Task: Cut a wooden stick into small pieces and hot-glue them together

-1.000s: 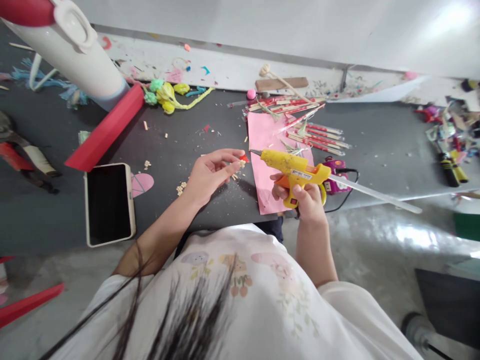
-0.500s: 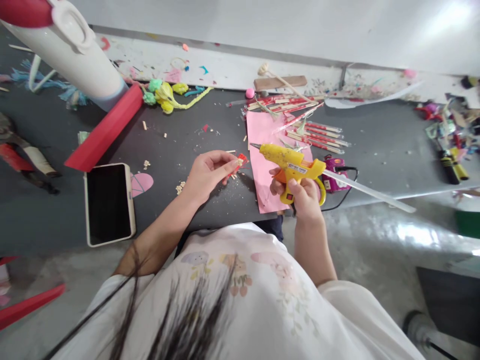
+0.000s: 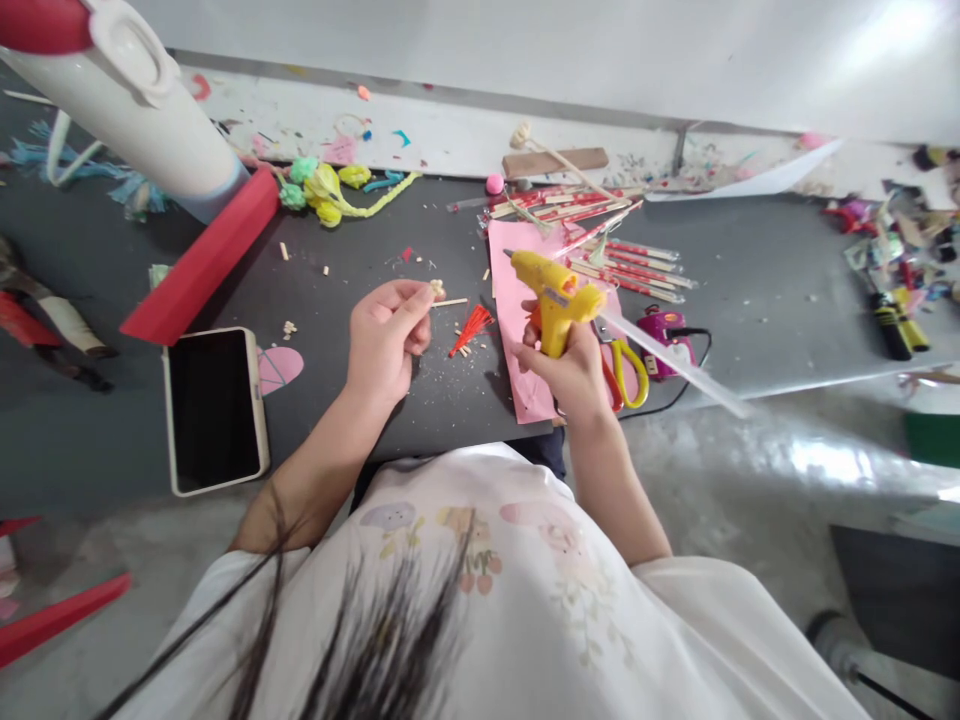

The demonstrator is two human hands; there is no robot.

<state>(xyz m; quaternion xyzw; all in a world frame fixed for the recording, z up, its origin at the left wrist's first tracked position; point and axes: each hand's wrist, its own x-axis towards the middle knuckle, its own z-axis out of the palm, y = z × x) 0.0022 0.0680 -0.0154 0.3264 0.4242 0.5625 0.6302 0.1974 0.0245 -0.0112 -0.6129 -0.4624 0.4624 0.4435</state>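
My left hand [image 3: 388,335] pinches a small cream-coloured cluster [image 3: 436,289] between thumb and finger. Close to those fingertips is a thin wooden stick [image 3: 451,302]. A red fan-shaped piece [image 3: 472,329] lies on the dark table, apart from both hands, with short stick bits around it. In my right hand [image 3: 566,365] is a yellow glue gun [image 3: 553,300], its nozzle pointing up and left over the pink sheet [image 3: 517,300]. A long whitish glue stick [image 3: 679,367] sticks out of its back. Scissors [image 3: 631,375] with yellow and orange handles lie beside my right hand.
Left of my left hand lies a phone [image 3: 214,410], with a red bar [image 3: 202,260] and a white bottle [image 3: 157,120] behind it. Red-and-cream stick bundles [image 3: 637,260] rest at the back. A purple box [image 3: 666,340] with a cable sits right.
My left hand has moved left with the cream cluster, away from the red piece. My right hand has shifted left and turned the glue gun, and the scissors now show more clearly.
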